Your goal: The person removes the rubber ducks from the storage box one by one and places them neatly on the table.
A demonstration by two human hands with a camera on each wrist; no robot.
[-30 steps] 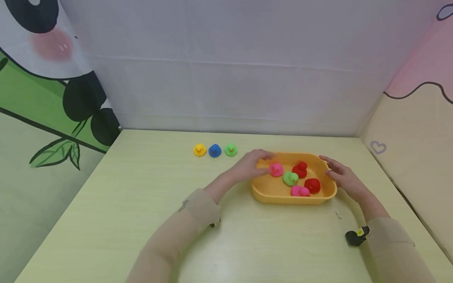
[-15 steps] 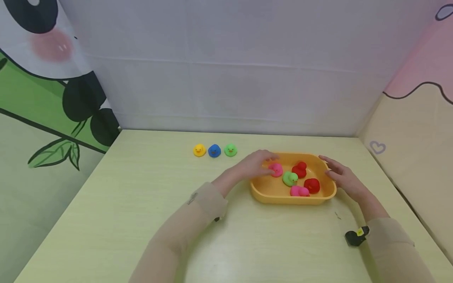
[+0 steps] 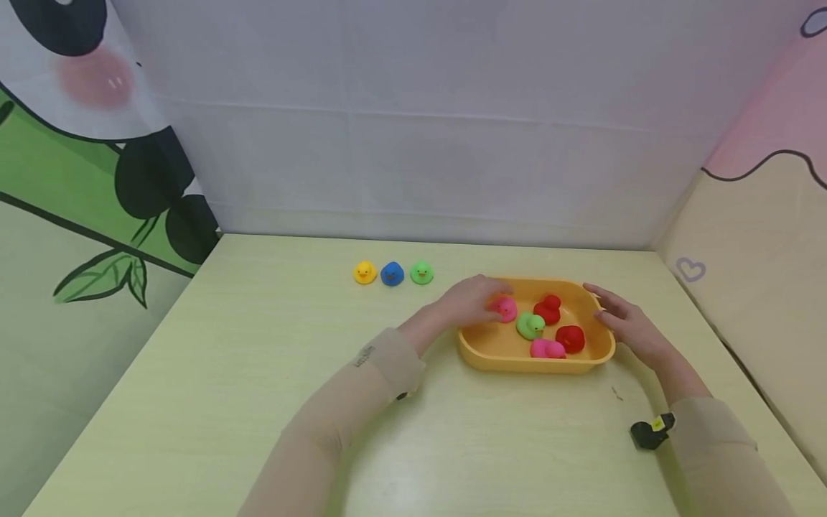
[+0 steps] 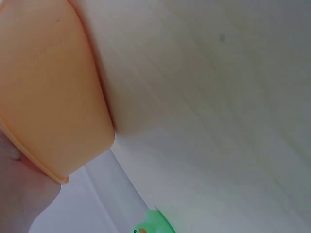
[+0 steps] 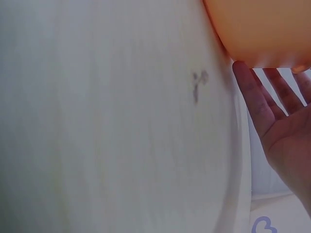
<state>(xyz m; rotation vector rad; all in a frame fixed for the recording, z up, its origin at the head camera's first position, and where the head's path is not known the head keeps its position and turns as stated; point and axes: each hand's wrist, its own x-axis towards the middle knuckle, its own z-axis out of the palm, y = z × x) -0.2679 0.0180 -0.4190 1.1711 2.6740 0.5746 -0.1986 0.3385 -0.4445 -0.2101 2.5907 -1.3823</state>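
Left hand (image 3: 474, 300): moved farther right since the earlier frames, now deeper over the left end of the tray; thumb and fingers bent and set about the pink duck; cannot tell whether gripping or merely beside it.
Right hand (image 3: 629, 330): unchanged in place; fingers extended and apart, resting against the tray's right end, not wrapped round anything.
Pink duck (image 3: 507, 309): inside the tray, toward the left end; partly covered by the left hand.
Orange tray (image 3: 491, 361): flat on the table (image 3: 213, 388), right of centre, between both hands.
Neighbours in tray: light green duck (image 3: 530, 327) just right of the pink one; rear red duck (image 3: 548, 310) and front red duck (image 3: 571, 339) farther right; second pink duck (image 3: 547, 349) against the near wall.
Row behind: yellow duck (image 3: 365, 273), blue duck (image 3: 392, 274) and green duck (image 3: 422, 273), left of the tray, near the table's far edge.
Obstructed: second pink duck's base, by the near wall; left fingertips, by the tray in the left wrist view.
Cut off: green duck at that view's lower edge.
Unclear: small dark mark (image 3: 617, 393) on the table.
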